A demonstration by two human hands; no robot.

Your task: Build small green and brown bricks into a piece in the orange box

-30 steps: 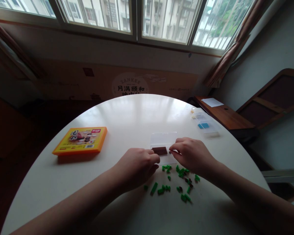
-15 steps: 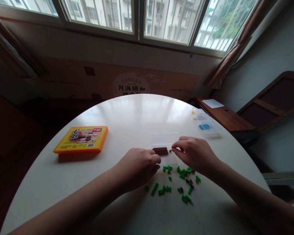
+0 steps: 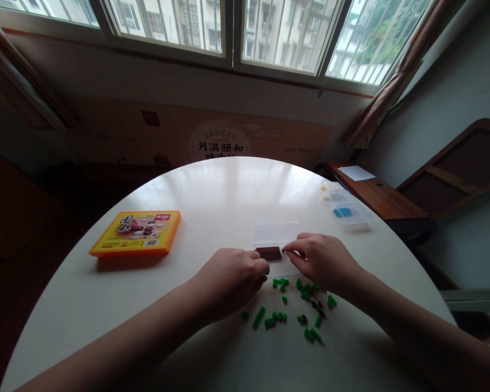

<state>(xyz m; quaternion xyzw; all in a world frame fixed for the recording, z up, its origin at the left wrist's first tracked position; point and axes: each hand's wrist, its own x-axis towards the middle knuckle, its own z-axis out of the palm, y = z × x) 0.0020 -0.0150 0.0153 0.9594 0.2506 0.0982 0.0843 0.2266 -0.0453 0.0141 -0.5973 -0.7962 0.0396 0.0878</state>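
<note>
White table [image 3: 212,190] under windows. Left hand [image 3: 228,280] is pinching the brown plate [image 3: 268,252] by its left end; right hand [image 3: 322,261] is pinching shut at its right. Plate looking light and stiff, its edges giving the best hold.

Dim backlit room, warped edges

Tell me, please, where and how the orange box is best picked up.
Probably across its two long edges, coming from above: the orange box lies flat on the white table with bare surface all round, so its thin sides are free for thumb and fingers.
</note>
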